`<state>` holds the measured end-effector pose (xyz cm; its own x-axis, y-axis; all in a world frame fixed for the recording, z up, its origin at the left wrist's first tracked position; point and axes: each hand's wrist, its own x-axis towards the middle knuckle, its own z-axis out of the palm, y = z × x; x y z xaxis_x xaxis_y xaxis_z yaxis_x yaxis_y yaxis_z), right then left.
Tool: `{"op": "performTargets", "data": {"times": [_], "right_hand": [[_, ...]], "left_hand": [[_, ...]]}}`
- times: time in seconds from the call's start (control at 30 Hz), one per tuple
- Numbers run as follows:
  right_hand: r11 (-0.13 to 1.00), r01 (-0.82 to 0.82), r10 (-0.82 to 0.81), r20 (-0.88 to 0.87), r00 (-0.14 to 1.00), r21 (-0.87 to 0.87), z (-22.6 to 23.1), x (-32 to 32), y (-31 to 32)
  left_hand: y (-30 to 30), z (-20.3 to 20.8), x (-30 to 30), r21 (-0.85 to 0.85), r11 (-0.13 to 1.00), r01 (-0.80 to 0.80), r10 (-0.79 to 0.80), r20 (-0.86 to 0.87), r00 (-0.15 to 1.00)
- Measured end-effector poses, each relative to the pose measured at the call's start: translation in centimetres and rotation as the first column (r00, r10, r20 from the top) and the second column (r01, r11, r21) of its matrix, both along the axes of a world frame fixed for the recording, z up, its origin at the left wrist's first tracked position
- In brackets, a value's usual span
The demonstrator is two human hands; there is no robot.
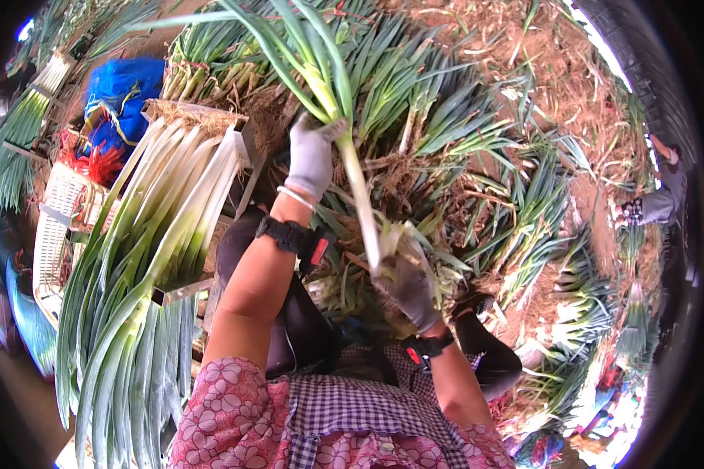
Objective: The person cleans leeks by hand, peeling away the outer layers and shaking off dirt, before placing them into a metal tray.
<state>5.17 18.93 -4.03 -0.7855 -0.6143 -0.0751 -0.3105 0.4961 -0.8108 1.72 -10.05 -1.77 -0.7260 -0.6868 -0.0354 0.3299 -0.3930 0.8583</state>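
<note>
A long green onion [357, 176] slants in front of me, with green leaves at the top and a bare white stalk running down. My left hand [314, 150], in a pale glove, is closed around it where the green meets the white. At the stalk's lower end is my right hand [408, 291], in a greyer glove and slightly blurred. Its fingers are closed on pale, loose outer leaves [414, 246] that stick up beside the stalk. Whether the right fingers also touch the white stalk end is hard to make out.
To my left, a metal-framed rack [246, 144] holds a bundle of cleaned green onions [160, 203]. Beside it are a white plastic basket [53, 234] and a blue bag [121, 90]. Untrimmed green onions [446, 117] lie in heaps ahead and right. Another person [657, 205] is at the far right.
</note>
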Motion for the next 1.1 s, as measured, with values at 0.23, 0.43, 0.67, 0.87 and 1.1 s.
{"op": "performTargets", "data": {"times": [0.23, 0.43, 0.67, 0.87, 1.1], "right_hand": [[0.98, 0.06, 0.014, 0.361, 0.933, -0.192, 2.5, -5.8, -7.3], [0.984, 0.033, -0.012, 0.123, 0.992, -0.173, 3.7, 0.2, -4.4], [0.986, 0.152, -0.151, -0.026, 0.988, 0.072, 6.5, 4.0, 0.2], [0.957, 0.255, -0.244, -0.089, 0.966, 0.138, 7.5, 6.0, 2.6], [0.89, 0.212, -0.346, 0.297, 0.89, 0.405, 9.6, 7.6, 9.8]], "left_hand": [[5.2, -1.2, -0.6, 0.296, 0.919, 0.259, -0.301, 0.104, 0.948], [5.3, -3.9, -1.4, 0.261, 0.956, 0.132, -0.225, 0.368, 0.902], [6.8, -4.7, -2.6, 0.35, 0.934, 0.07, -0.235, 0.458, 0.857], [8.8, -9.5, -5.5, 0.309, 0.949, 0.065, -0.21, 0.464, 0.861], [1.9, -7.3, -6.5, 0.079, 0.982, -0.174, 0.108, 0.52, 0.848]]}}
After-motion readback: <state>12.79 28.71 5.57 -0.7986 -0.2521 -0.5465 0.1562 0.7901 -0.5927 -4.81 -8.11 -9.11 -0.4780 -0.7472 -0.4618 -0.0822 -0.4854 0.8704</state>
